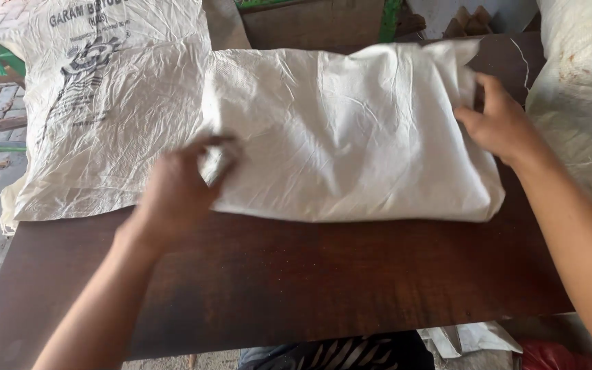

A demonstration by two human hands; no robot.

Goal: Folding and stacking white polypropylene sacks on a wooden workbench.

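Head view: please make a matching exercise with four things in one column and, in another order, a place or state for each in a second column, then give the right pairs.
Things:
1. left hand
2. right hand
3. folded sack
4. printed sack

Places or states:
A. lies flat at the table's left end, black print on it
B. pinches the folded sack's left edge
C. lies across the middle of the dark wooden table
D. rests on the folded sack's right end

Pairs: 1-B, 2-D, 3-C, 4-A
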